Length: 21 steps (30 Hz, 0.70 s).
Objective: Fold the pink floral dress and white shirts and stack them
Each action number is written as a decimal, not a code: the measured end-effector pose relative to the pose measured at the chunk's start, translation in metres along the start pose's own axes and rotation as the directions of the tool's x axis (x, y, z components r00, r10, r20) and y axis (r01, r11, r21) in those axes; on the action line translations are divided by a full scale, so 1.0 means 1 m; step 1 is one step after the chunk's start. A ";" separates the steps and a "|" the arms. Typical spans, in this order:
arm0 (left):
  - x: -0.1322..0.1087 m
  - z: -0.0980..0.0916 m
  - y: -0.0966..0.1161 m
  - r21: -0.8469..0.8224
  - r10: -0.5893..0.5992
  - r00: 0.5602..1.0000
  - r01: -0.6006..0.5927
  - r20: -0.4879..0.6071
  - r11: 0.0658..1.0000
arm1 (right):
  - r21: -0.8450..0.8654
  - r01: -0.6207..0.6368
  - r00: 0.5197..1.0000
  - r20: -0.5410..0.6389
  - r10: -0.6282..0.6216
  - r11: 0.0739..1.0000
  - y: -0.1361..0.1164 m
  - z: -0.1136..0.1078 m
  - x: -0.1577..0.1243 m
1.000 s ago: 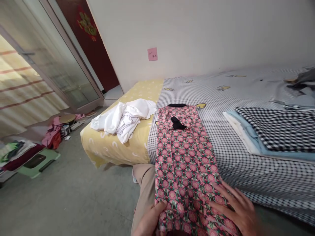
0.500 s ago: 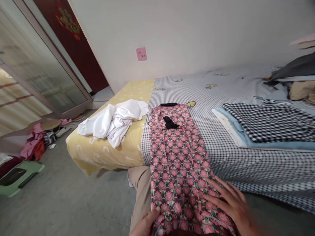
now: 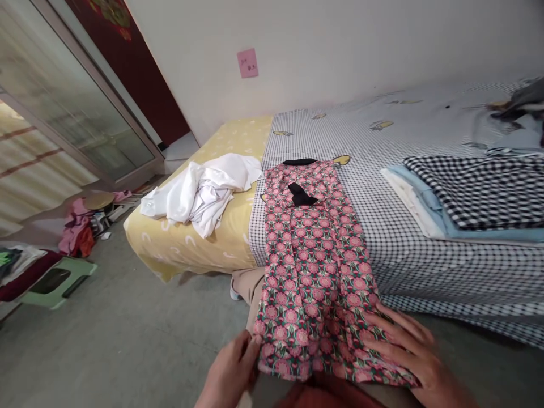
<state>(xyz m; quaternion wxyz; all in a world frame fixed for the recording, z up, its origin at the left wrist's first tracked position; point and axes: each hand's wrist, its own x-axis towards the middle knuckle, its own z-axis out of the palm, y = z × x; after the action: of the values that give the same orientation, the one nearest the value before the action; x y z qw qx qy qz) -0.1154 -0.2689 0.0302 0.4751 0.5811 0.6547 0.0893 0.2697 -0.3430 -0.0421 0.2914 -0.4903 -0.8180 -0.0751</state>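
A long pink floral dress [image 3: 314, 266] with a black collar lies lengthwise, its upper part on the bed and its lower part over my lap. Both side edges are turned inward, and a black cuff [image 3: 301, 195] shows on top near the collar. My left hand [image 3: 236, 362] pinches the dress's left edge just above the hem, thumb on top and the other fingers mostly hidden. Across from it, my right hand [image 3: 410, 351] rests on the lower right side of the fabric with its fingers spread.
Crumpled white clothing [image 3: 204, 190] lies on the yellow part of the bed [image 3: 187, 249]. Folded garments, a black-and-white checked one [image 3: 480, 192] uppermost, are stacked at the right. A green stool [image 3: 63, 283] bearing clothes stands on the floor at the left.
My left hand has moved up and left along the dress edge. The lower hem is now in view and spread wider. The camera has tilted down a little; my right hand stays on the fabric.
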 end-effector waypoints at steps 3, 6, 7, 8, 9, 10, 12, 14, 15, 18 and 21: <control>0.006 -0.012 -0.019 0.357 0.070 0.997 -0.075 0.029 0.931 | -0.027 -0.076 0.997 -0.017 0.075 0.997 0.008 0.011 -0.020; 0.022 -0.017 -0.037 0.524 0.185 0.978 -0.109 -0.095 0.845 | -0.080 -0.166 0.986 -0.046 0.163 0.983 0.017 0.015 -0.034; 0.031 -0.017 -0.041 0.588 0.262 0.947 -0.107 -0.185 0.802 | -0.107 -0.182 0.983 -0.042 0.179 0.977 0.020 0.015 -0.036; 0.040 -0.015 -0.043 0.654 0.353 0.896 -0.100 -0.268 0.750 | -0.136 -0.196 0.981 -0.027 0.194 0.971 0.022 0.014 -0.036; 0.050 -0.013 -0.044 0.717 0.450 0.834 -0.099 -0.318 0.690 | -0.166 -0.208 0.978 -0.010 0.209 0.964 0.023 0.013 -0.033; 0.060 -0.011 -0.043 0.773 0.540 0.774 -0.106 -0.330 0.625 | -0.191 -0.217 0.975 0.006 0.222 0.957 0.024 0.012 -0.030; 0.076 -0.006 -0.034 0.867 0.692 0.669 -0.143 -0.270 0.477 | -0.221 -0.207 0.976 0.014 0.216 0.953 0.023 0.011 -0.019; 0.086 -0.005 -0.021 0.932 0.818 0.565 -0.230 -0.108 0.282 | -0.231 -0.147 0.988 0.018 0.155 0.962 0.022 0.011 -0.007; 0.088 -0.006 -0.014 0.943 0.858 0.514 -0.281 -0.010 0.179 | -0.235 -0.100 0.994 0.026 0.109 0.967 0.021 0.011 -0.001; 0.086 -0.016 0.004 0.911 0.896 0.374 -0.405 0.239 -0.074 | -0.236 0.051 0.996 0.078 -0.034 0.971 0.019 0.010 0.016; 0.082 -0.028 0.017 0.853 0.880 0.291 -0.480 0.376 -0.206 | -0.212 0.178 0.980 0.124 -0.154 0.961 0.019 0.010 0.032</control>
<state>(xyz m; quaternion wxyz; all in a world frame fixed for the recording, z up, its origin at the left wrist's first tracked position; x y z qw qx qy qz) -0.1144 -0.1823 0.0139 -0.1969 0.9558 0.2023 0.0825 0.2709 -0.3053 -0.0357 0.1834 -0.4526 -0.8571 -0.1642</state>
